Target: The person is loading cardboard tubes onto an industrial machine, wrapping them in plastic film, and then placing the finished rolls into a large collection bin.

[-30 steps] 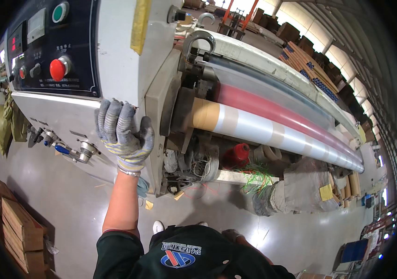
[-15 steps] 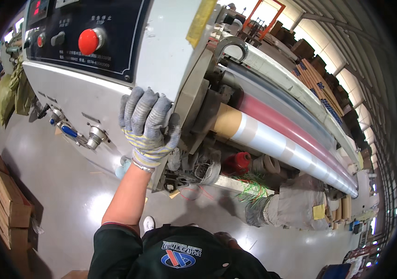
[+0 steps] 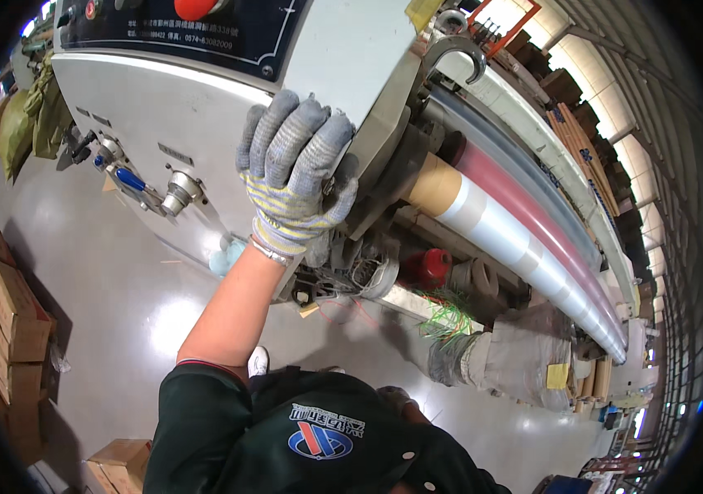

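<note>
My left hand (image 3: pixel 298 169), in a grey knitted glove with yellow stripes, rests against the front corner of the white machine cabinet (image 3: pixel 195 111). Its fingers lie stretched over the panel, while the thumb sits apart at the side edge. Just above it is the dark control panel (image 3: pixel 195 37), with a red knob (image 3: pixel 195 6) partly cut off by the upper rim. My right hand (image 3: pixel 397 398) hangs low beside my body, mostly hidden, so its fingers cannot be made out. Right of my left hand, a long roll of pale film (image 3: pixel 508 239) on a brown core runs through the machine.
A red roller (image 3: pixel 533 218) lies behind the film roll. Under the machine are a red container (image 3: pixel 430 267), green strands (image 3: pixel 448 317) and a plastic-wrapped bundle (image 3: pixel 524 354). A blue-handled valve (image 3: pixel 131 179) juts from the cabinet. Cardboard boxes (image 3: pixel 14 317) stand at left.
The view has shifted, so the control panel sits higher and its red knob is partly cut off. My left hand stays on the cabinet corner. A box has come into view at the lower left.
</note>
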Available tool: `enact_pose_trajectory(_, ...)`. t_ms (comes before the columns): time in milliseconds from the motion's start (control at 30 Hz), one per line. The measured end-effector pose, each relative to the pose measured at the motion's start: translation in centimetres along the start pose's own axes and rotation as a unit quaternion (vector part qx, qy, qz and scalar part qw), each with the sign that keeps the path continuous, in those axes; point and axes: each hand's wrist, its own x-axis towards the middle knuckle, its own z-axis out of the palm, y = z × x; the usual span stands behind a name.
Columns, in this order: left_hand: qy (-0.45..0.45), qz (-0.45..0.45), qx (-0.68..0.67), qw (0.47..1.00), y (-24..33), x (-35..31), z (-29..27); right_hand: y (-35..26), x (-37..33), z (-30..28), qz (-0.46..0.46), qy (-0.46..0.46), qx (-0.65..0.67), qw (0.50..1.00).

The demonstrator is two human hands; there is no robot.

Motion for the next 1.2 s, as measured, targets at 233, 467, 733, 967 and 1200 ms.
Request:
enact_pose_trajectory(233, -0.004, 0.005, -0.01, 1.0, -0.6, -0.4, -0.1, -3.5, -1.3, -2.1, -0.01, -0.018, -0.011, 1.0)
enact_pose_trajectory(467, 0.012, 0.018, 0.0, 1.0, -0.3, -0.3, 0.2, -3.4, -2.4, -1.2, -0.029, 0.032, -0.032, 0.999)
enact_pose_trajectory(733, 0.001, 0.021, 0.006, 1.0, 0.0, -0.2, -0.2, -6.3, -3.5, -2.1, 0.221, 0.007, 0.296, 0.929)
enact_pose_trajectory(967, 0.012, 0.025, 0.004, 1.0, 0.3, -0.2, 0.4, -4.8, -3.1, -0.6, 0.242, -0.017, 0.348, 0.906)
enact_pose_trajectory(1200, -0.025, 0.024, 0.014, 0.999, 0.5, -0.3, -0.3, -7.5, -4.5, -2.4, 0.238, -0.015, 0.309, 0.921)
